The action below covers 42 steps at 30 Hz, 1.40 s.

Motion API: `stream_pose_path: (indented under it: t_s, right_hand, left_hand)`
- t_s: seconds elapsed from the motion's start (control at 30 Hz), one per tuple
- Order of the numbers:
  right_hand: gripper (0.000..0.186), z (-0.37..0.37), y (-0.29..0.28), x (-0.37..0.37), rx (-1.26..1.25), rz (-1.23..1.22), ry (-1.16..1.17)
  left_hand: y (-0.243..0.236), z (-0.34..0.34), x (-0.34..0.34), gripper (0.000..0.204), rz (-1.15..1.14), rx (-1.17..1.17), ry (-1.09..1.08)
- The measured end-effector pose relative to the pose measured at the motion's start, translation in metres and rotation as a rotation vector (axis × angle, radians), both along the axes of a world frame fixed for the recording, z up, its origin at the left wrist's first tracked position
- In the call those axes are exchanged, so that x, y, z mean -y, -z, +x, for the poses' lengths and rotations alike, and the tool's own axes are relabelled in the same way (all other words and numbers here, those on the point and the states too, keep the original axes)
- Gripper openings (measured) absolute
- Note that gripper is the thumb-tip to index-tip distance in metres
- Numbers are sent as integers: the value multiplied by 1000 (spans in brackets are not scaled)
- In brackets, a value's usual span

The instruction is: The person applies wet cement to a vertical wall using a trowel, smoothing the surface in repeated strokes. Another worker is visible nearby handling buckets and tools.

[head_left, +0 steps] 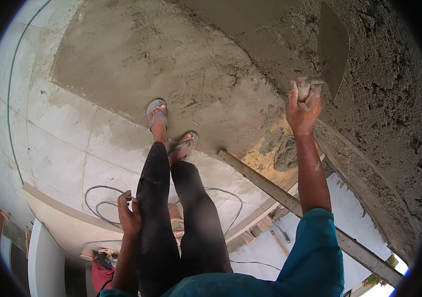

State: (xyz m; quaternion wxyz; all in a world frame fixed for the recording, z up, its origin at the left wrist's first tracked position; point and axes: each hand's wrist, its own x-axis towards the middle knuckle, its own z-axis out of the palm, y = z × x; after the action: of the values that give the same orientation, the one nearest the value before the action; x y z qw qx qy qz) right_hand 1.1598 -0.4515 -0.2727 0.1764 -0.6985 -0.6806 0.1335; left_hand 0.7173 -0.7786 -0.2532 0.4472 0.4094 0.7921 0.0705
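My right hand (304,111) reaches forward with its fingers wrapped round the mortar-caked grip of a plastering trowel (333,47). The trowel's smooth, pointed grey blade lies against the wet, rough mortar on the wall (389,94) at the right. Down by my left thigh hangs my left hand (129,215). Its fingers are loosely bent and apart, and I see nothing in them.
A long straight bar (270,183) slants from near my feet toward the lower right. A mortar heap (286,154) lies beside my right forearm. Mortar covers part of the tiled floor (62,119). A loose cable (103,190) curls behind my legs, near a low beige wall (67,213).
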Motion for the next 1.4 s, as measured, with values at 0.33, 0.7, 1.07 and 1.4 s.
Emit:
stream_pose_path:
  t_s: [0.33, 0.7, 1.07, 1.4]
  right_hand:
    - [58, -172, 242, 184, -97, -927, 237]
    - [52, -301, 393, 96, -48, -780, 332]
    - [48, -192, 182, 56, 160, -654, 75]
    - [49, -158, -138, -21, 283, -341, -232]
  left_hand:
    - [-5, -16, -10, 44, -194, -160, 471]
    - [19, -74, -38, 36, -242, -209, 555]
    - [8, -58, -12, 28, 25, -182, 430]
    - [-90, -54, -92, 11, 486, -98, -223]
